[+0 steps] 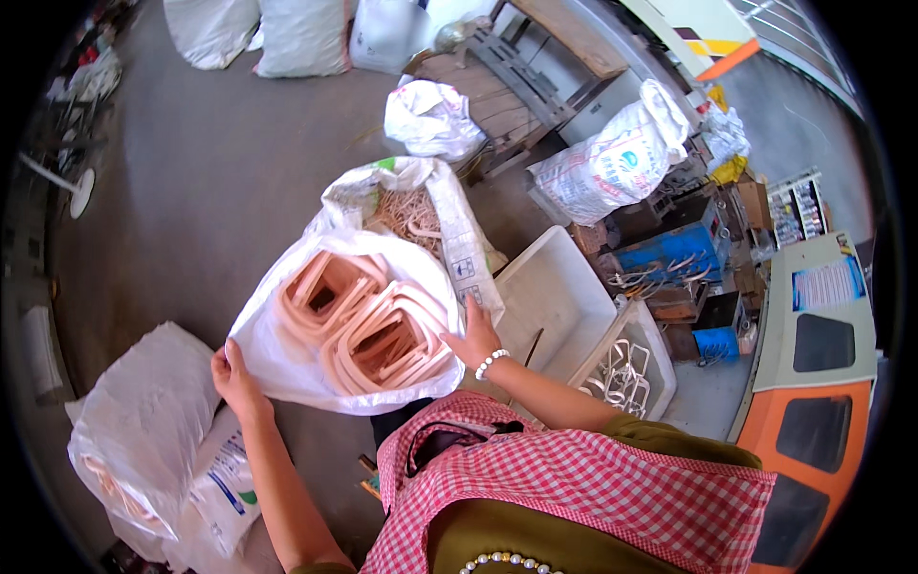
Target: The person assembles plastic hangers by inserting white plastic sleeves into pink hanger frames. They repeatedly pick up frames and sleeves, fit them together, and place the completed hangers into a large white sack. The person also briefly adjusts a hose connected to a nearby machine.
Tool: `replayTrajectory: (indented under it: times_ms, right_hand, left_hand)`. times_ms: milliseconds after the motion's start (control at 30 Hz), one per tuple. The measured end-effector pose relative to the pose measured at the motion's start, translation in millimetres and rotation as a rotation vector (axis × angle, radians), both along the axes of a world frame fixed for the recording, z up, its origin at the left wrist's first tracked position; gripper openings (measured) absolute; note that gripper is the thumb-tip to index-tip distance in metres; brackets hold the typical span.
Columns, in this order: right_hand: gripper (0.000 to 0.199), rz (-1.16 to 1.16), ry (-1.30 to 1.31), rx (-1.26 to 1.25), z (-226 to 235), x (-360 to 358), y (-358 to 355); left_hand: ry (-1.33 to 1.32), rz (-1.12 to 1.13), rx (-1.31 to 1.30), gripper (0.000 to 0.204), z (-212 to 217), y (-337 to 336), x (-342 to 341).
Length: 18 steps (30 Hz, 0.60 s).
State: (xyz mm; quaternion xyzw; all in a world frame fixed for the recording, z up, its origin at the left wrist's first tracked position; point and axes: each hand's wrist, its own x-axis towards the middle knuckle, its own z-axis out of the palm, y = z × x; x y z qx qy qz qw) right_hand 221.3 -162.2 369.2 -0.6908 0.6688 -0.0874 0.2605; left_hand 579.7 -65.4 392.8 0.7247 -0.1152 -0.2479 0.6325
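A white plastic bag [256,323] stands wide open in front of me. Inside it lie two stacks of pale pink, rounded-square plastic frames [387,335]. My left hand [239,381] pinches the bag's rim at its near left. At the right side, my right hand [473,337], with a white bead bracelet at the wrist, has the rim between thumb and fingers; part of its grip is hidden. Just beyond is a woven sack [463,234] holding thin pinkish scraps [406,212].
A white bin [564,277] stands to the right, beside another bin with white bent pieces [620,375]. Filled bags [158,402] sit at lower left. A full sack [617,163] and blue equipment [674,251] are at far right, near an orange-and-grey machine [818,411].
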Motion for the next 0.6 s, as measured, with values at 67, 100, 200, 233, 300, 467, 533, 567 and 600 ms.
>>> replayTrajectory:
  times_ms: [67, 100, 200, 233, 300, 467, 533, 567, 600]
  right_hand:
    - [0.054, -0.116, -0.135, 0.155, -26, -20, 1]
    - [0.047, -0.127, -0.172, 0.245, -34, -28, 0]
    - [0.035, -0.200, -0.278, 0.266, -38, -26, 6]
    - [0.033, -0.234, -0.312, 0.227, -38, -22, 9]
    - [0.032, -0.270, -0.324, 0.239, -42, -19, 14]
    - [0.028, -0.388, -0.397, 0.287, -75, -18, 19]
    - [0.029, -0.553, -0.539, 0.275, -114, -21, 18]
    - [0.029, -0.623, -0.612, 0.283, -116, -15, 18]
    - [0.031, -0.595, -0.592, 0.301, -116, -15, 18]
  left_hand:
    - [0.022, -0.009, -0.032, 0.021, 2, -4, -4]
    - [0.029, -0.007, -0.059, 0.021, 8, -5, -9]
    - [0.034, -0.052, 0.023, 0.030, 15, 16, -18]
    - [0.010, -0.055, 0.090, 0.032, 12, 27, -25]
    - [0.060, -0.090, 0.204, 0.038, 6, 49, -46]
    - [0.485, -0.216, 0.262, 0.039, -4, 89, -117]
    - [0.615, -0.157, 0.158, 0.040, -6, 82, -126]
    - [0.659, -0.084, 0.104, 0.040, -3, 74, -127]
    - [0.703, -0.012, 0.049, 0.041, -1, 70, -128]
